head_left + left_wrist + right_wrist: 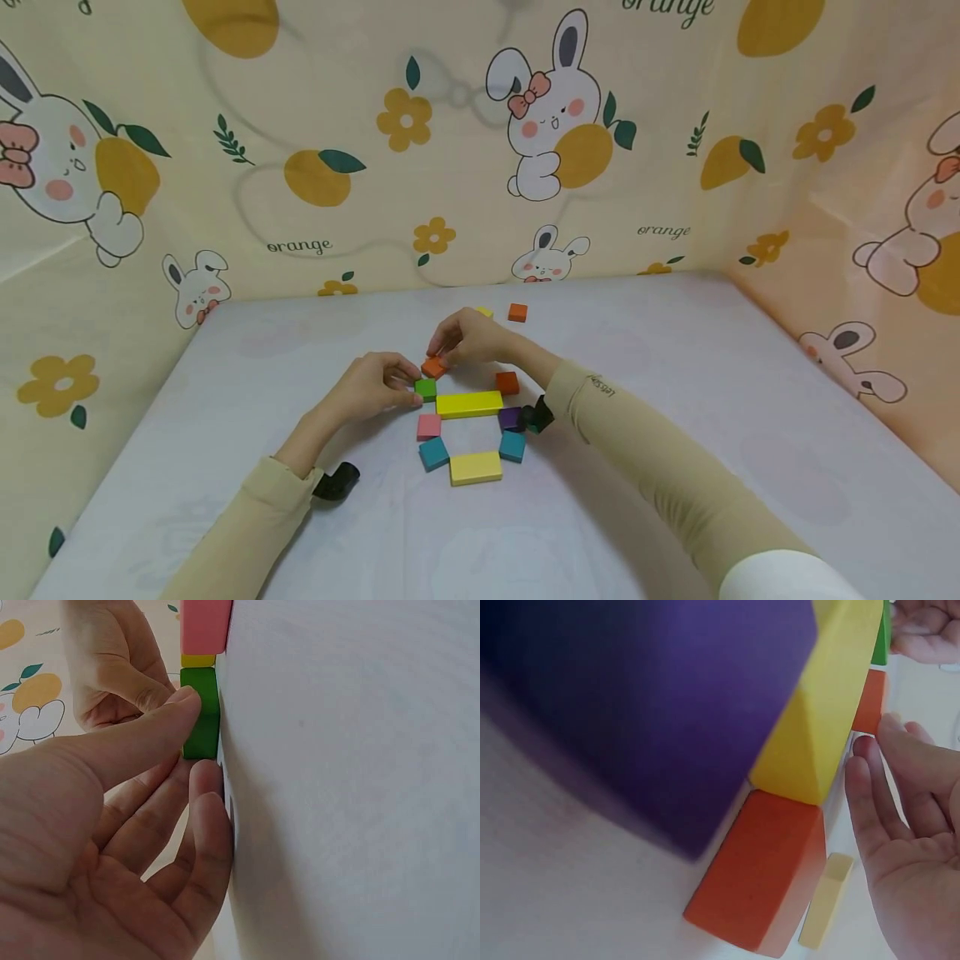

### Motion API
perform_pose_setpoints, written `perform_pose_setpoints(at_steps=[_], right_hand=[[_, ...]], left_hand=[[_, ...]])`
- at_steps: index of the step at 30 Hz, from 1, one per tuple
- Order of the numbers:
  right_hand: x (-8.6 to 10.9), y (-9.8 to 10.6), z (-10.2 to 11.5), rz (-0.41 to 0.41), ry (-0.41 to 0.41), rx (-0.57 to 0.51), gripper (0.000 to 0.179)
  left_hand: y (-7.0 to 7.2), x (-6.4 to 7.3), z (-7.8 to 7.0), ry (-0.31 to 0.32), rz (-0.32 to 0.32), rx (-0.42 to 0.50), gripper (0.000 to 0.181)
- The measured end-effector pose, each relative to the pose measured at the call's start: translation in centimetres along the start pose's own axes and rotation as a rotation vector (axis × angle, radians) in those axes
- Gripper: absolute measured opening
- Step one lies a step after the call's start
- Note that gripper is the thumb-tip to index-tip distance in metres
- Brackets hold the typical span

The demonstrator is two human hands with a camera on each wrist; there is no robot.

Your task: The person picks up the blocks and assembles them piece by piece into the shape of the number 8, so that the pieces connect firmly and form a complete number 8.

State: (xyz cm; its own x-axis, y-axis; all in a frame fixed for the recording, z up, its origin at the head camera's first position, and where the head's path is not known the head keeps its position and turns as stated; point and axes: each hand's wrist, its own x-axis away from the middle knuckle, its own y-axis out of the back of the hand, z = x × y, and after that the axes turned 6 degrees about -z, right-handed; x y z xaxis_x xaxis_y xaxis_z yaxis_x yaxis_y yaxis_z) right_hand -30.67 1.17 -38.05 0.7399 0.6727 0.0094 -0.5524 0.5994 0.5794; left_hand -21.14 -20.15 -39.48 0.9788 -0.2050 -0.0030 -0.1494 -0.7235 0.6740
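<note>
My left hand (375, 383) holds a small green block (426, 390) between thumb and fingers. In the left wrist view, the thumb lies on the face of that green block (201, 724), with fingertips at its end. Just behind it, my right hand (474, 337) pinches an orange block (432, 367) low over the table. The right wrist view shows the thumb at the edge of this orange block (870, 701). Beside the hands lies a long yellow block (469, 405), with a pink block (429, 427) and a purple block (510, 418) below its ends.
Two blue blocks (433, 454) and a pale yellow block (476, 468) complete a ring nearest me. One orange-red block (507, 382) sits by the long block's right end. Farther back are another orange block (517, 312) and a partly hidden yellow block (484, 312).
</note>
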Motion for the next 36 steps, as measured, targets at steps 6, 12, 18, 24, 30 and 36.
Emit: perform_pose_setpoints(at_steps=[6, 12, 18, 24, 30, 36], right_hand=[[-0.1, -0.2, 0.0, 0.003, 0.011, -0.011, 0.018], [0.1, -0.4, 0.0, 0.005, 0.019, -0.024, 0.018], [0.3, -0.5, 0.1, -0.002, 0.017, -0.014, 0.019], [0.6, -0.4, 0.3, 0.000, -0.010, -0.036, 0.022], [1.6, 0.8, 0.6, -0.035, -0.029, -0.074, 0.023], [2.8, 2.6, 0.1, -0.125, -0.046, -0.050, 0.019]], left_hand=[[-0.1, -0.1, 0.1, 0.007, -0.002, 0.004, 0.032], [-0.1, -0.1, 0.2, 0.010, 0.001, 0.009, 0.032], [-0.2, 0.0, 0.2, 0.019, -0.001, 0.005, 0.032], [-0.2, 0.0, 0.2, 0.019, 0.000, -0.001, 0.033], [-0.1, 0.0, 0.0, 0.012, 0.003, 0.005, 0.032], [0.0, 0.0, 0.0, -0.002, 0.001, 0.001, 0.032]])
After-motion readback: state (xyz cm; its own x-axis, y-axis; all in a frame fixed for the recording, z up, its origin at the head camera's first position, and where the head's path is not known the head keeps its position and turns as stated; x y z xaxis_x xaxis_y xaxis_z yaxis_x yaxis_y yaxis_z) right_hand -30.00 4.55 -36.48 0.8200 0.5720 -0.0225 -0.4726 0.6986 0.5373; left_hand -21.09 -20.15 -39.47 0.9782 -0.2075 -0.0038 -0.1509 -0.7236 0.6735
